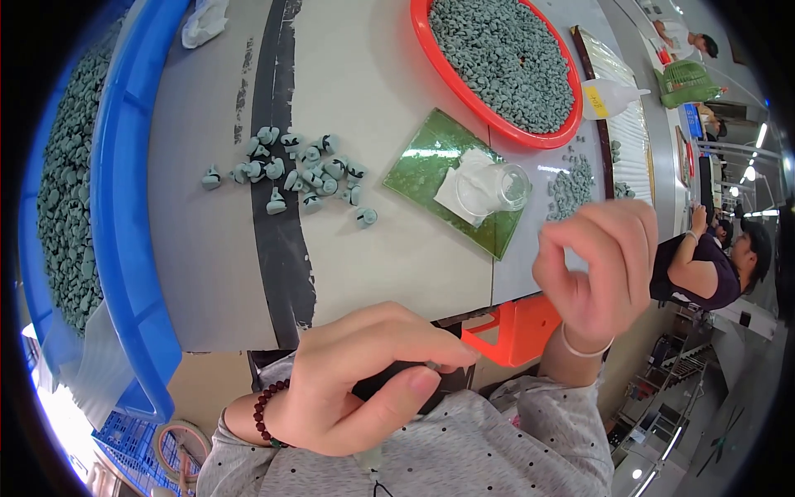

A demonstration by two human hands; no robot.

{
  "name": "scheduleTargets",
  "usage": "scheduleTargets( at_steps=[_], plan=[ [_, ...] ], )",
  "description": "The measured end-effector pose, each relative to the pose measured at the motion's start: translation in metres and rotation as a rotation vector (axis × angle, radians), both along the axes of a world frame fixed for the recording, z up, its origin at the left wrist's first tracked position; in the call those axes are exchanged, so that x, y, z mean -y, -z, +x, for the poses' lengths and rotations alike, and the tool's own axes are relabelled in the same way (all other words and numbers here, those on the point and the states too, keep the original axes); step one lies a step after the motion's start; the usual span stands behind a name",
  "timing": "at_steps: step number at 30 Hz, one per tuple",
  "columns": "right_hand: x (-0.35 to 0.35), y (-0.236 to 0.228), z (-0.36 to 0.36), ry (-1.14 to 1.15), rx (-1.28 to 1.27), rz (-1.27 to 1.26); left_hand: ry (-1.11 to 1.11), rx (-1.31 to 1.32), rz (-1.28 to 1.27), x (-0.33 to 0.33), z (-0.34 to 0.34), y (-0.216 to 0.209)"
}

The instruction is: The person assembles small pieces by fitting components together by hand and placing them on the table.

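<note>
In front of my chest, my left hand (356, 385) is closed in a pinch, thumb and forefinger nearly meeting. A tiny greyish bit may show at its fingertips, too small to name. Raised to the right, over the table's near edge, my right hand (600, 261) has its fingers curled in against the thumb; whatever they hold, if anything, is hidden. Beyond the left hand lies a loose group of grey-green moulded pieces (310, 174) with dark marks. Between the hands and farther off, a clear glass jar (512, 189) rests on a white cloth (465, 184) atop a green board (426, 157).
A red basin (451, 79) heaped with small grey-green parts (505, 62) stands at the back. Smaller bits (571, 189) lie beside the right hand, near a white squeeze bottle (609, 99). A blue bin (124, 166) lines the left. An orange stool (526, 331) sits below. Another person (704, 265) works at right.
</note>
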State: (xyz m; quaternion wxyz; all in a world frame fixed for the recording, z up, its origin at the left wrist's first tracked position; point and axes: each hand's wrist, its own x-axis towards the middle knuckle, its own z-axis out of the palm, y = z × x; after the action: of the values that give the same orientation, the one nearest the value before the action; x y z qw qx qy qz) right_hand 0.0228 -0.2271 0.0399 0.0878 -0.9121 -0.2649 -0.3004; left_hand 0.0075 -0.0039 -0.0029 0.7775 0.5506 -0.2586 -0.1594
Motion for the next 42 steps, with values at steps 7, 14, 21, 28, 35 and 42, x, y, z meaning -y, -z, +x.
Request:
scheduleTargets(
  at_steps=[7,14,21,28,35,42],
  plan=[
    [0.011,-0.008,0.017,-0.129,-0.012,-0.191,0.064,-0.366,-0.122,-0.003,-0.006,-0.011],
    [0.011,-0.008,0.020,-0.141,-0.025,-0.254,0.127,-0.274,-0.162,-0.009,-0.002,0.002],
    [0.010,-0.012,0.024,-0.175,-0.077,-0.275,0.055,-0.290,-0.145,-0.012,-0.001,0.001],
    [-0.012,-0.035,-0.015,-0.175,-0.039,0.062,0.036,-0.350,-0.197,-0.007,-0.001,-0.007],
    [-0.043,-0.002,-0.038,-0.188,-0.108,0.302,0.017,-0.271,-0.191,-0.009,-0.004,0.001],
    [-0.052,0.011,-0.040,-0.182,0.039,0.472,0.063,-0.383,-0.151,-0.007,-0.006,-0.005]
  ],
)
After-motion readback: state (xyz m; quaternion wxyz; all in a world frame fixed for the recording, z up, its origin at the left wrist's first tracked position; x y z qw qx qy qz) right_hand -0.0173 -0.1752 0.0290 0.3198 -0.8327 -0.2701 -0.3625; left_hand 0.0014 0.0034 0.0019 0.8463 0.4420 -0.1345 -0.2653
